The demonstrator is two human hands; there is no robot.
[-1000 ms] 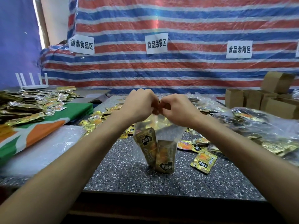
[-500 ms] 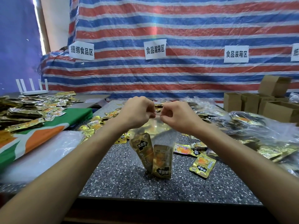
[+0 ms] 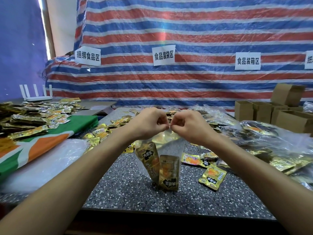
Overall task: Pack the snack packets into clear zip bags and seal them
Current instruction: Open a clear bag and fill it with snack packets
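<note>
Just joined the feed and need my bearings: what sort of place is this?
Likely a makeshift food-packing workshop: paper zone signs on a striped tarp wall, one reading food bagging area; heaps of gold snack packets; open cardboard boxes at right.

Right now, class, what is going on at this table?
A person holds a clear zip bag upright at the speckled table, the left hand and right hand both pinching its top edge. Two gold snack packets sit inside it. More loose packets lie around on the table.
</note>
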